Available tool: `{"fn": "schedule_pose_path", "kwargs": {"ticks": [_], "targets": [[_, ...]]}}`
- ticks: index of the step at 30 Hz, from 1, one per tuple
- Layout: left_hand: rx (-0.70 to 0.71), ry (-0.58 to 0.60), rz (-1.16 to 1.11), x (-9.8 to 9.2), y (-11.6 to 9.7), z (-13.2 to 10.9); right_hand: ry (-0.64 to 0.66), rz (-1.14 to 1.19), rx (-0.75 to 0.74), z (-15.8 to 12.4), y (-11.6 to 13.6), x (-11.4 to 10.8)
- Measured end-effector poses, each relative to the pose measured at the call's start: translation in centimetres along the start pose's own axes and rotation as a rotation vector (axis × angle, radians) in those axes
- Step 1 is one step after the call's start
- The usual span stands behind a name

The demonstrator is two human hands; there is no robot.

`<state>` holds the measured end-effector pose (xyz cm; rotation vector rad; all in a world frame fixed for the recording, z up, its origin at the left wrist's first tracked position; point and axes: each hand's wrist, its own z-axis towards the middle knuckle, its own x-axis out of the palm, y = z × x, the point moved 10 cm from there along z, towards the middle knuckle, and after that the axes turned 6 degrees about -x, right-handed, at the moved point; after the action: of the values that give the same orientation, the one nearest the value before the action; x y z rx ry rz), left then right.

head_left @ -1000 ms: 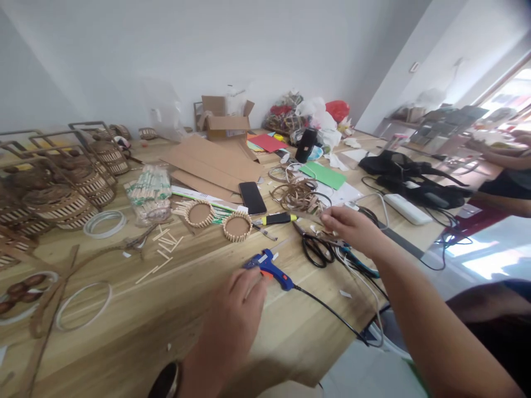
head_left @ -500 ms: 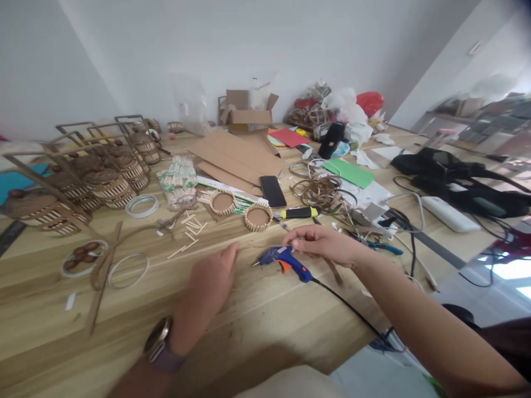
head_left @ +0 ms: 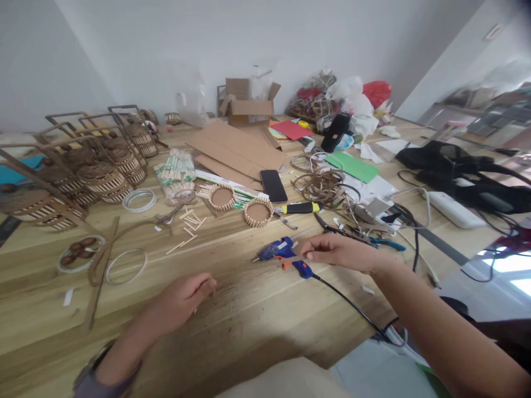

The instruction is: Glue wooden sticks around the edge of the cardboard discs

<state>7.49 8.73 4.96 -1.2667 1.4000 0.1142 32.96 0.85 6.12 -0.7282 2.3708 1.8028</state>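
My right hand [head_left: 338, 252] pinches a thin brown strip [head_left: 292, 258], whose end crosses over the blue glue gun [head_left: 271, 250] lying on the wooden table [head_left: 249, 337]. My left hand [head_left: 188, 296] is closed above the table, left of the glue gun; what its fingers hold, if anything, is too small to make out. Beyond the glue gun lie two rings edged with short sticks, one ring [head_left: 258, 213] nearer and the other ring [head_left: 222, 197] to its left. Short loose sticks [head_left: 191, 224] are scattered beside them.
Small woven baskets with handles [head_left: 105, 182] crowd the left. A phone [head_left: 272, 186], a yellow-black cutter [head_left: 301, 208], cardboard [head_left: 232, 152] and coiled brown strips [head_left: 319, 185] lie farther back. The glue gun's cable [head_left: 348, 301] runs off the front edge. Pliers [head_left: 385, 243] lie at right.
My left hand has moved left and nearer to me, away from the glue gun. My right hand has shifted slightly right, and the strip it pinches now shows over the glue gun.
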Motion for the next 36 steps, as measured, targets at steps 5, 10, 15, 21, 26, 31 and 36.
{"fn": "schedule_pose_path", "kwargs": {"ticks": [5,10,15,21,26,31,36], "targets": [[-0.085,0.048,-0.003,2.1,1.4,-1.9,0.010,-0.151,0.010,-1.5,-0.8,1.9],[-0.100,0.033,-0.034,2.8,1.8,-3.3,-0.044,-0.224,0.031,-2.6,-1.7,3.3],[-0.015,-0.172,0.043,2.1,1.6,-4.3,-0.107,-0.364,0.065,-3.1,-2.8,4.2],[0.245,-0.514,0.536,3.5,1.2,-6.4,-0.190,-0.431,0.102,-3.6,-3.6,4.6],[0.278,-0.594,0.740,5.0,1.0,-6.4,-0.239,-0.475,0.168,-3.8,-4.6,3.8],[0.237,-0.590,0.780,5.5,0.7,-5.2,-0.283,-0.499,0.201,-4.0,-5.2,2.5],[0.303,-0.603,0.729,6.1,-0.5,-5.6,-0.275,-0.483,0.201,-4.1,-5.5,2.3]]}}
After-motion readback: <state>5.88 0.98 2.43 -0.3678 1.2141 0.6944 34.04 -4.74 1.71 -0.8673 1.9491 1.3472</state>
